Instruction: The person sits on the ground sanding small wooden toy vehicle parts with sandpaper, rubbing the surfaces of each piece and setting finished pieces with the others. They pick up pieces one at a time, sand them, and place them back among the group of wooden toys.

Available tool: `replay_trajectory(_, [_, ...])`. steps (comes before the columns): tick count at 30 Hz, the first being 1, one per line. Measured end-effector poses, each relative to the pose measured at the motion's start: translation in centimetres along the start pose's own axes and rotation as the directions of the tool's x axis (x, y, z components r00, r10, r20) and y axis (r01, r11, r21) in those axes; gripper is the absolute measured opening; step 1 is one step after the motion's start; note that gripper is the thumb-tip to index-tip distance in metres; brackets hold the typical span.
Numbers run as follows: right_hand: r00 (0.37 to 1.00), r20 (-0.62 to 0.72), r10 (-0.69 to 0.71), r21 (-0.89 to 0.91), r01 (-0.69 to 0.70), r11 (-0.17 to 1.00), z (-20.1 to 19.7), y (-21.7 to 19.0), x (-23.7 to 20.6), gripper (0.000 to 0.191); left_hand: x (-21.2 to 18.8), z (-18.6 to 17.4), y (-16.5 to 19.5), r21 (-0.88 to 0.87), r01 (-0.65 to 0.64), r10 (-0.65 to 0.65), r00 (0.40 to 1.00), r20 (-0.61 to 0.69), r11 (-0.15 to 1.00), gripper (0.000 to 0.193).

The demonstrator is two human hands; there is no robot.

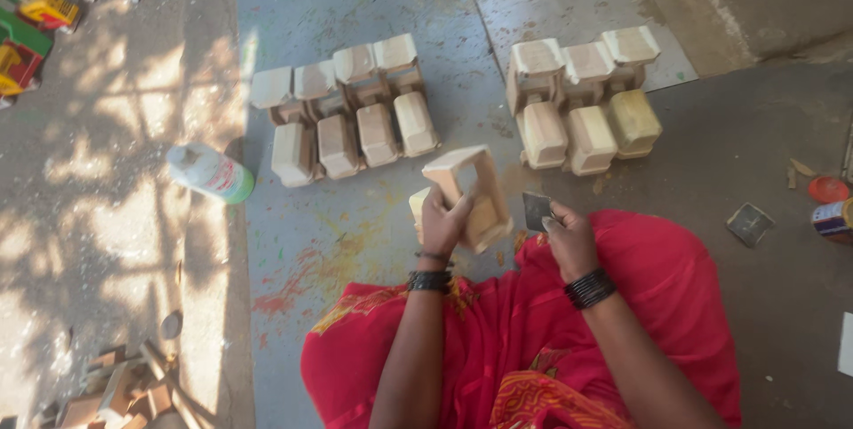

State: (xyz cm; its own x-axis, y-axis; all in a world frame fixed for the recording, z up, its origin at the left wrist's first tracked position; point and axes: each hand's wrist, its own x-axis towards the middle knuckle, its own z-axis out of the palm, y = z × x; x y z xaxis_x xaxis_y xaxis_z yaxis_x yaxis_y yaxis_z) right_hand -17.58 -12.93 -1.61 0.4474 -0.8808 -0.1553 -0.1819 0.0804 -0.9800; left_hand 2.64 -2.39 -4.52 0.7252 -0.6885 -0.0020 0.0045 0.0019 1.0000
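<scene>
My left hand (442,220) grips a pale wooden block-shaped piece (469,194) with an open middle, held tilted above my lap. My right hand (567,235) pinches a small dark square of sandpaper (536,210) just to the right of the piece, not touching it. Both wrists carry dark bangles. My lap is covered in red cloth (675,296).
Two rows of similar wooden pieces lie on the floor ahead, one group at centre left (346,114) and another at centre right (586,100). A white and green bottle (210,173) lies on its side at left. Another sandpaper square (750,223) and a small tin (833,218) sit at right. Wood scraps (115,389) lie at bottom left.
</scene>
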Motion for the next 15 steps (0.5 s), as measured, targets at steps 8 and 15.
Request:
replay_trajectory(8, [0.958, 0.138, -0.25, -0.603, 0.282, 0.747, 6.3, -7.7, -0.4, 0.029, -1.8, 2.4, -0.6, 0.012, -0.044, 0.044, 0.999, -0.029, 0.999, 0.029])
replay_trajectory(15, [0.678, 0.229, -0.699, -0.552, 0.682, 0.48, 9.8, -9.1, -1.7, 0.051, -1.9, 1.4, -1.7, -0.083, -0.005, -0.001, 0.997, -0.072, 0.997, 0.033])
